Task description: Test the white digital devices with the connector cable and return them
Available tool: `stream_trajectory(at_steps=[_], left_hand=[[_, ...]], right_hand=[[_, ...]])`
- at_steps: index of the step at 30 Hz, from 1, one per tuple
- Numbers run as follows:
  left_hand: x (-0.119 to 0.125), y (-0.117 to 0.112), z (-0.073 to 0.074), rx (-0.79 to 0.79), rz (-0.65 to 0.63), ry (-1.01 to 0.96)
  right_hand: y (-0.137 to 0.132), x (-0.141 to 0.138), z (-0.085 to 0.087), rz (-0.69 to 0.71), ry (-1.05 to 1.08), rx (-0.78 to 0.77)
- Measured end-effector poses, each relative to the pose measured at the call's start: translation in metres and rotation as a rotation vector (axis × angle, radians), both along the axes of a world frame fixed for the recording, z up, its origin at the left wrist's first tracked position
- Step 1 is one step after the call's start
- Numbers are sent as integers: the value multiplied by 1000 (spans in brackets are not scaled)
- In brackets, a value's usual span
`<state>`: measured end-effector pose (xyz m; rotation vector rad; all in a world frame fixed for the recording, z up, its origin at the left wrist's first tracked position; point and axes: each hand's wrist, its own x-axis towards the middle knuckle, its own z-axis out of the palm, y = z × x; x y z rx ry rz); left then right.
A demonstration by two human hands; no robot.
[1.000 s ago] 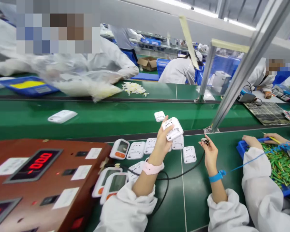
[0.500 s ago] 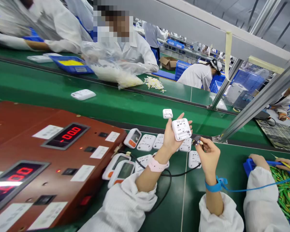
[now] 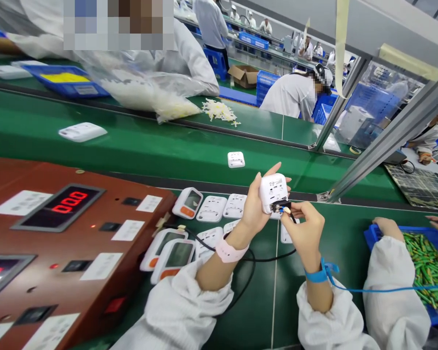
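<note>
My left hand [image 3: 254, 210] holds a white device [image 3: 273, 190] upright above the green bench, its back side facing me. My right hand [image 3: 303, 231] pinches a small black plug [image 3: 282, 208] on a black cable [image 3: 263, 257] and presses it against the lower edge of that device. Below my hands lie several white devices [image 3: 211, 209] in rows, some face down, some showing a screen and an orange button [image 3: 188, 203]. A pink band sits on my left wrist, a blue strap on my right.
A brown tester box [image 3: 58, 243] with red digit displays fills the left. On the green conveyor [image 3: 149, 146] lie a small white unit [image 3: 235, 159] and a longer white unit [image 3: 82, 131]. A co-worker's sleeve [image 3: 394, 287] and blue bin of green parts [image 3: 427, 267] are at right. Metal posts [image 3: 387, 141] rise beyond.
My right hand has brought the black plug from apart on the right up to the device's lower edge. My left hand has turned the device more upright. The view shifted.
</note>
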<state>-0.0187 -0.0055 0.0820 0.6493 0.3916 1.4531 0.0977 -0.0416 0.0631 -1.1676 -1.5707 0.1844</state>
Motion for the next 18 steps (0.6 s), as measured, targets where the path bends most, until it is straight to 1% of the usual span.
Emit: stream_trajectory(at_steps=[4,11,18], left_hand=[[0,1,-1,18,14,30],[0,2,-4,48,55,89],[1,3,-5,50,114,179]], right_hand=[[-1,2,2,20,-10,3],[-2,4,3,47,3,-49],[-3,2,6,117,21,-59]])
